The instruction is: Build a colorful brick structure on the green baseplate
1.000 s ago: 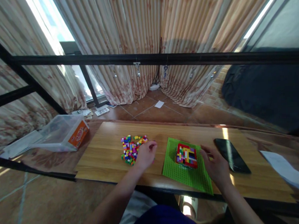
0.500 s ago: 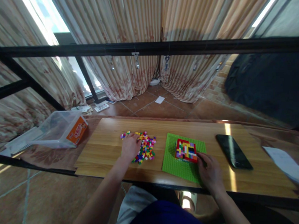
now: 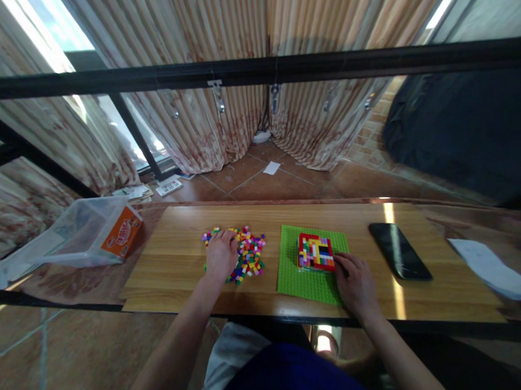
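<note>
My left hand (image 3: 222,256) reaches down into a pile of small multicoloured toy bricks (image 3: 250,256), fingers curled together among them. Whatever its fingertips pinch is hidden beneath the hand. To the right lies a green studded baseplate (image 3: 289,274), bearing a low block of toy bricks (image 3: 315,252) with a red rim and a mixed-colour top with a dark gap. My right hand (image 3: 356,281) curls at the near right corner of that block, over the baseplate's edge. Its fingertips seem to touch the corner, but I cannot see what is between them.
All this lies on a wooden tabletop (image 3: 168,264). A black phone (image 3: 400,252) lies right of the baseplate, with white paper (image 3: 494,270) farther right. Off the left end is a clear plastic bin (image 3: 85,227) with an orange label. A dark metal rail (image 3: 245,72) crosses beyond the table.
My left hand has gone from the pile's right side to its left part and down into the bricks. My right hand has moved in to the block's corner. The view has shifted slightly.
</note>
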The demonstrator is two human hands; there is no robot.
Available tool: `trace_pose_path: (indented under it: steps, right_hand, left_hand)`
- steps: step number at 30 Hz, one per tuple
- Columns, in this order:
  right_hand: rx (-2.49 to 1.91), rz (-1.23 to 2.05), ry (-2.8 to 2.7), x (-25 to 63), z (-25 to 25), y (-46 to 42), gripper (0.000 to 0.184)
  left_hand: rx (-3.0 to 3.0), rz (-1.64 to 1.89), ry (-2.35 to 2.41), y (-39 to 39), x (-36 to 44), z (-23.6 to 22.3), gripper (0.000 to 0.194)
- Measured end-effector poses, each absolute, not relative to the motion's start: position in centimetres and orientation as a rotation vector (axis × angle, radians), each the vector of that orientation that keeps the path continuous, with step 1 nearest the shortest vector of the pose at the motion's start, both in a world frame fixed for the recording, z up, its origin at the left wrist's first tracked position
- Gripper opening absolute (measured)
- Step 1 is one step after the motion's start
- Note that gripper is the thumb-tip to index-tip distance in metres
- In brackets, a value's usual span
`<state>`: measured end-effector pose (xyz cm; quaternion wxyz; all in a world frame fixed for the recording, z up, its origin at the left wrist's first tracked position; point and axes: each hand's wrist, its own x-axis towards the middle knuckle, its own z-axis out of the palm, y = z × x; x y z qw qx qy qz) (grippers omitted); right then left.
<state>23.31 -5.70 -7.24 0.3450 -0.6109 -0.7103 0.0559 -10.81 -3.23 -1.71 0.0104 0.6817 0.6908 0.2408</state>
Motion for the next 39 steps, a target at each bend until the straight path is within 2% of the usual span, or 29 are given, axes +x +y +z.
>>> trace_pose_path:
  steps: [12,16,21,25,29,32,39]
  right_hand:
    - [-1.584,0.137,-1.848,23.2,-7.2,-5.8,0.032]
    - [-1.579,0.161,-1.826,23.2,-7.0,-5.8,0.033]
    - [-1.566,0.268,-1.685,23.6,-6.4,-5.7,0.035]
    - [-1.554,0.345,-1.537,21.8,-3.9,-6.7,0.035]
    - [-1.414,0.64,-1.413,16.8,0.4,-8.8,0.029]
    - [-1.307,0.886,-1.381,13.5,2.6,-10.1,0.029]
    - [-1.187,1.171,-1.092,12.1,2.2,-11.0,0.023]
  left_hand:
    - [2.098,0.756,2.156,-3.0,-10.4,-2.7,0.016]
    - [2.032,0.859,2.105,-3.0,-10.5,-2.2,0.015]
    - [1.645,1.195,1.718,-3.5,-9.9,-0.7,0.012]
    - [1.191,1.324,1.326,-4.8,-7.8,0.8,0.023]
    - [1.046,1.264,1.209,-6.6,-4.9,2.2,0.029]
    - [1.131,1.216,1.157,-7.7,-3.2,2.9,0.023]
    - [1.233,1.109,1.056,-9.3,-1.8,2.7,0.014]
